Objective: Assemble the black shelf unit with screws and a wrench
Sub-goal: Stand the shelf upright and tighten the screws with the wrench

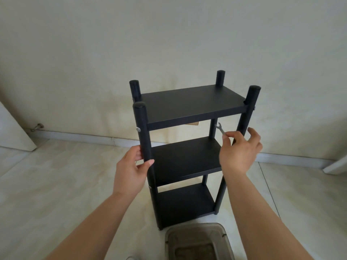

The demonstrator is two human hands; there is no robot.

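Note:
The black shelf unit [189, 104] stands upright on the floor, three boards between four round posts. My left hand [131, 171] grips the front-left post [144, 136] just below a silver screw head [138, 129]. My right hand [238, 151] pinches a small silver wrench [219, 128] between thumb and forefinger, the other fingers spread, in front of the front-right post [244, 124]. The wrench's open jaw points up, in the gap between the top and middle boards. A second screw [253, 108] shows on the front-right post at top-board height.
A translucent grey plastic box [199, 241] sits on the pale tiled floor [56, 184] right in front of the shelf unit. The cream wall [169, 44] with a white skirting board is behind. A door edge and metal door stop [37, 127] are at left.

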